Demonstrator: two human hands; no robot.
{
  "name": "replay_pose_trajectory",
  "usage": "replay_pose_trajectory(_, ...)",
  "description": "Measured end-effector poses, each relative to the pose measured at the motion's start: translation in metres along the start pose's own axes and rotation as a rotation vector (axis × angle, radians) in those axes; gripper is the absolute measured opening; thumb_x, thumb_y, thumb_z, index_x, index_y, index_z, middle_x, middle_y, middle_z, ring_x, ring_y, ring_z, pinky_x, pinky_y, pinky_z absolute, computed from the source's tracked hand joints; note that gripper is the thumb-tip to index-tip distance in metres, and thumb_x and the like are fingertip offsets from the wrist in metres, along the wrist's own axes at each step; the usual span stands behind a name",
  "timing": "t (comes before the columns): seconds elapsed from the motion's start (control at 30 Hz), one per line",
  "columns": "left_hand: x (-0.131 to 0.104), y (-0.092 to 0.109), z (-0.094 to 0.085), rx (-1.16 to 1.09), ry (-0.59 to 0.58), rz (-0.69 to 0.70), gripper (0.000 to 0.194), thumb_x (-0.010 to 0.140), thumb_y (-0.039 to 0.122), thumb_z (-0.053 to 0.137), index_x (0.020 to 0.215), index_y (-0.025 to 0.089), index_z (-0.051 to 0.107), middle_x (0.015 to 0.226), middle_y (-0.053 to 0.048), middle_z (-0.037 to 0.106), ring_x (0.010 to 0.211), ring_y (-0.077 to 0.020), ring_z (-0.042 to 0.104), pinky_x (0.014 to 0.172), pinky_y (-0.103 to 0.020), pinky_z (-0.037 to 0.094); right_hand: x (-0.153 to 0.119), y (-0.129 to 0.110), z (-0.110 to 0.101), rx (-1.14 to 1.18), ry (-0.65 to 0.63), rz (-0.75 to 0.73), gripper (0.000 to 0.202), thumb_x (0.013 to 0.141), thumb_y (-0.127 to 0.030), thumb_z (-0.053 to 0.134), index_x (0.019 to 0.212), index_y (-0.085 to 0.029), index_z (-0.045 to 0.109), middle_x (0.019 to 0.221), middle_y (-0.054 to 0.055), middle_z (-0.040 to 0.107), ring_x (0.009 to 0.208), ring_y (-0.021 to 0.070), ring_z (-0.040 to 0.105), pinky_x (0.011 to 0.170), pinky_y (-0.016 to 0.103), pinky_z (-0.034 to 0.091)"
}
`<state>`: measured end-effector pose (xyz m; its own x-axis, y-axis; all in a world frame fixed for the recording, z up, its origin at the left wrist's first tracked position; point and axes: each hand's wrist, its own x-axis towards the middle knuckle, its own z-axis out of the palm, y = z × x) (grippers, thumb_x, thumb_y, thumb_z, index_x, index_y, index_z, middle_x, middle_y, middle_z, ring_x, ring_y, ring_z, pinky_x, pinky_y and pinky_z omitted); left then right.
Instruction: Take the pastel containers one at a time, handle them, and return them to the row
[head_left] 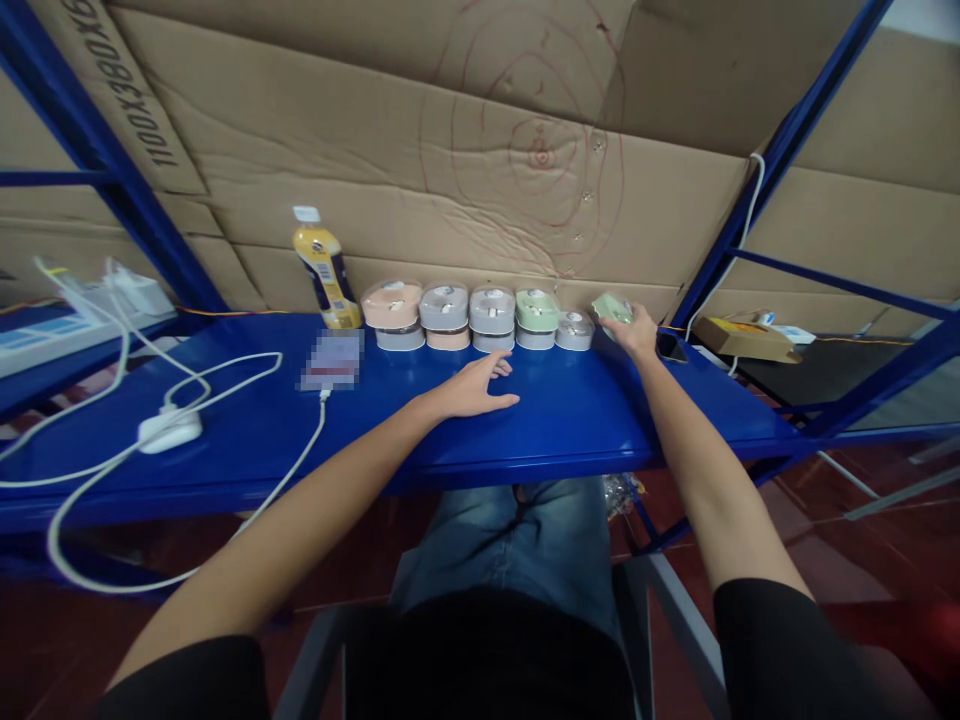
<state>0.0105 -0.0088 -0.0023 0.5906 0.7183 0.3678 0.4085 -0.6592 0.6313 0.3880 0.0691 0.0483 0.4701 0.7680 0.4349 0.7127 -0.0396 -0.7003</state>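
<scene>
My right hand [634, 330] grips a small green case [612, 308] with a clear lid, tilted and held just above the blue table at the right end of a row of cases. Beside it, a single grey case [574, 330] stands on the table. To the left are stacks of two: a green case [537, 309] on a grey one, a grey case [492, 310] on another grey, a grey case [445, 306] on a peach one, and a peach case [391, 302] on a grey one. My left hand [477, 386] rests open, fingers apart, in front of the middle stacks.
A yellow drink bottle [327, 270] stands left of the row on the blue table [570, 410]. White cables run from a charger [170, 430] to a blurred-out device [332, 360]. A dark phone [672, 348] and an open cardboard box [750, 340] lie right. Cardboard sheets [315, 150] back the table.
</scene>
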Motion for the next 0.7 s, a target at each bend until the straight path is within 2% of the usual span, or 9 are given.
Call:
replay_pose_trajectory(0.1, 0.000, 0.001, 0.000, 0.011, -0.001, -0.009, 0.086, 0.083, 0.055, 0.085, 0.152, 0.017, 0.050, 0.142, -0.020, 0.071, 0.132, -0.0369, 0.072, 0.116, -0.058, 0.058, 0.000, -0.024, 0.013, -0.053, -0.041, -0.027, 0.081, 0.077, -0.054, 0.092, 0.146, -0.020, 0.066, 0.144, 0.022, 0.071, 0.135, 0.0399, 0.067, 0.112, 0.056, 0.054)
replay_pose_trajectory(0.2, 0.000, 0.003, -0.001, 0.013, -0.003, -0.015, 0.086, 0.084, 0.053, 0.084, 0.153, 0.016, 0.050, 0.143, -0.020, 0.070, 0.132, -0.0359, 0.072, 0.117, -0.056, 0.058, -0.006, -0.051, 0.031, -0.157, -0.089, -0.030, 0.083, 0.079, -0.056, 0.090, 0.151, -0.023, 0.064, 0.146, 0.023, 0.069, 0.135, 0.0412, 0.068, 0.110, 0.055, 0.055)
replay_pose_trajectory(0.33, -0.001, 0.005, -0.001, 0.020, -0.008, -0.017, 0.085, 0.084, 0.052, 0.084, 0.153, 0.015, 0.051, 0.142, -0.021, 0.071, 0.132, -0.0357, 0.072, 0.117, -0.055, 0.058, -0.017, -0.073, 0.049, -0.241, -0.092, -0.041, 0.086, 0.081, -0.059, 0.088, 0.150, -0.017, 0.061, 0.146, 0.029, 0.064, 0.134, 0.0456, 0.067, 0.111, 0.058, 0.053)
replay_pose_trajectory(0.47, 0.000, 0.005, 0.000, 0.035, -0.003, -0.011, 0.084, 0.084, 0.052, 0.083, 0.153, 0.013, 0.052, 0.143, -0.022, 0.071, 0.132, -0.0361, 0.072, 0.117, -0.055, 0.058, -0.019, -0.072, 0.054, -0.203, -0.077, -0.065, 0.078, 0.092, -0.060, 0.074, 0.148, -0.008, 0.057, 0.144, 0.033, 0.063, 0.138, 0.0483, 0.063, 0.116, 0.061, 0.049)
replay_pose_trajectory(0.63, 0.003, 0.000, 0.001, 0.052, -0.002, 0.011, 0.079, 0.085, 0.051, 0.083, 0.151, 0.016, 0.055, 0.142, -0.021, 0.072, 0.130, -0.0353, 0.073, 0.115, -0.056, 0.058, -0.009, -0.050, 0.054, -0.016, -0.039, -0.039, 0.059, 0.104, -0.057, 0.052, 0.138, -0.011, 0.064, 0.141, 0.029, 0.068, 0.141, 0.0450, 0.062, 0.119, 0.061, 0.046)
replay_pose_trajectory(0.7, 0.004, -0.002, 0.001, 0.054, -0.001, 0.013, 0.078, 0.085, 0.050, 0.083, 0.150, 0.017, 0.056, 0.142, -0.021, 0.072, 0.130, -0.0351, 0.073, 0.114, -0.056, 0.058, -0.004, -0.039, 0.055, 0.093, -0.058, 0.008, 0.058, 0.103, -0.060, 0.051, 0.134, -0.013, 0.066, 0.139, 0.026, 0.071, 0.141, 0.0434, 0.062, 0.120, 0.058, 0.047)
